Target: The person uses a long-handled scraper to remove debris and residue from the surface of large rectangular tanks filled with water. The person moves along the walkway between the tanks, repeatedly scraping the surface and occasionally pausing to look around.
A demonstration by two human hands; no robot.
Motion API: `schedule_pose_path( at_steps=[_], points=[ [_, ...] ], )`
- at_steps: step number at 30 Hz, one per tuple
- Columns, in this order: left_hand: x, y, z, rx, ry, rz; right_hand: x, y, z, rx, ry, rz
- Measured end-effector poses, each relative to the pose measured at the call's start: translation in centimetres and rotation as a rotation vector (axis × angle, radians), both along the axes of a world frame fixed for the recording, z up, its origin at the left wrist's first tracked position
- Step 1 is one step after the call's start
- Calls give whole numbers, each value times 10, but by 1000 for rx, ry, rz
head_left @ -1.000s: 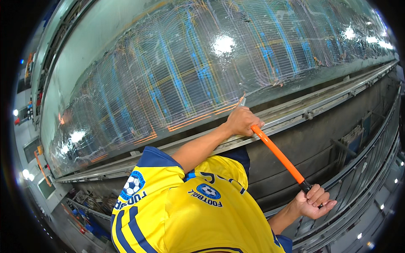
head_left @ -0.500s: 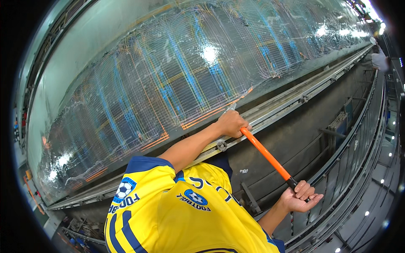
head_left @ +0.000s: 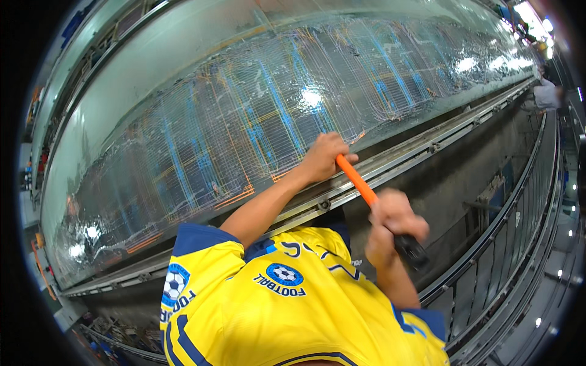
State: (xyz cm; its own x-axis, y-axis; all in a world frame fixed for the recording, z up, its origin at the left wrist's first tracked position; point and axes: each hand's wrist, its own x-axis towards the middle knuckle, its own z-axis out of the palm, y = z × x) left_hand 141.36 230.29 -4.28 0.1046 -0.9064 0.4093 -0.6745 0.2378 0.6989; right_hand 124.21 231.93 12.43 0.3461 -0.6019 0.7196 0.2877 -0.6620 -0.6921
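Note:
My left hand (head_left: 328, 157) is closed around the upper end of a long orange-handled tool (head_left: 356, 179), at the near edge of a wide glossy panel (head_left: 232, 140). The tool's head is hidden by this hand. Blurred by motion, my right hand (head_left: 398, 219) wraps the lower part of the handle. A black end (head_left: 412, 253) sticks out below it. The handle slants from the panel's edge down to the right. Fine grid lines with blue and orange bands show across the panel, which looks wet and reflects the lamps.
A metal rail (head_left: 390, 174) runs along the near side of the panel. Below it lies a dark recessed gap (head_left: 452, 189), bordered by a curved-looking railing (head_left: 488, 262) at the right. Another person (head_left: 546, 94) stands at the far right end.
My right hand has come up and inward and now wraps the handle above its black end. My left hand has shifted slightly farther over the panel, and the view has moved a little.

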Motion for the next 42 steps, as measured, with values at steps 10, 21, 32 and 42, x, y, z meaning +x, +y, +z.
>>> schedule_pose_path(
  at_steps=[10,21,32,42],
  points=[
    [13,195,126,623,668,655,78,-39,-91,-688,696,1033],
    [-272,224,150,985,741,1186,42,-49,-177,-641,448,1426],
    [-326,201,183,903,1056,1296,38,-92,-233,-627,490,1200],
    [-333,154,186,699,526,1355,41,-116,-236,-636,396,1229]
  ],
)
